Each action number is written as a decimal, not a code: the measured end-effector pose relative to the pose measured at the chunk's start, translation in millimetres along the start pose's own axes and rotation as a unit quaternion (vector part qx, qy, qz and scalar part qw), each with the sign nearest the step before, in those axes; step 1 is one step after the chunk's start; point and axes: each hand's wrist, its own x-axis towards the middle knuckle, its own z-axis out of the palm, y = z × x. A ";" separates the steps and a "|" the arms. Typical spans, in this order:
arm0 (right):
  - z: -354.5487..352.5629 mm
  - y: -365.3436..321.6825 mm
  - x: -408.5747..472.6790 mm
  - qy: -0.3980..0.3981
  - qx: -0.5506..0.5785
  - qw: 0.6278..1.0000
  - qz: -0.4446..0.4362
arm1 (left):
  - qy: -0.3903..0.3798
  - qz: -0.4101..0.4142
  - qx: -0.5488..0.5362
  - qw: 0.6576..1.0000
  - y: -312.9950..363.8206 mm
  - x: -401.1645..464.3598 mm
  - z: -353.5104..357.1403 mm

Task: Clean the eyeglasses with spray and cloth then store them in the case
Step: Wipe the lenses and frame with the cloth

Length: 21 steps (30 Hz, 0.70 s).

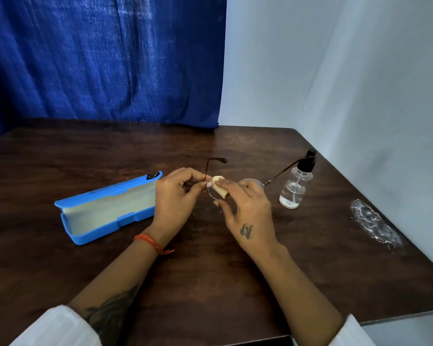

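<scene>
Thin-rimmed eyeglasses [254, 182] are held just above the middle of the dark wooden table [210, 270], temples unfolded and pointing away from me. My left hand [176, 196] pinches the frame at its left hinge. My right hand [245, 208] pinches a small folded cream cloth [219, 186] over the left lens. The right lens shows beyond my right fingers. An open blue glasses case [105, 211] lies to the left, its pale lining facing me. A clear spray bottle [295, 184] with a black pump stands upright to the right.
A blue curtain [105, 58] hangs behind the table and a pale wall [360, 83] runs along its right side. A whitish worn patch [375, 224] marks the table near the right edge. The table's front right corner ends close to my right forearm.
</scene>
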 end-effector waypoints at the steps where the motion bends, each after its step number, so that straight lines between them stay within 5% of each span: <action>1: -0.3 -0.3 0.0 0.008 0.003 1.000 -0.007 | 0.001 -0.009 -0.004 1.000 0.1 -0.2 0.1; 8: -0.3 4.7 -2.3 0.032 -0.019 0.999 -0.013 | -0.019 -0.029 -0.029 0.999 1.3 -1.8 -1.2; 13: 6.0 1.3 -3.0 -0.019 -0.058 0.998 -0.015 | -0.021 -0.008 -0.017 1.000 1.8 -2.6 -2.0; 21: 1.8 4.8 0.0 -0.005 0.021 1.000 -0.006 | -0.018 0.016 -0.003 1.000 1.1 -4.5 0.4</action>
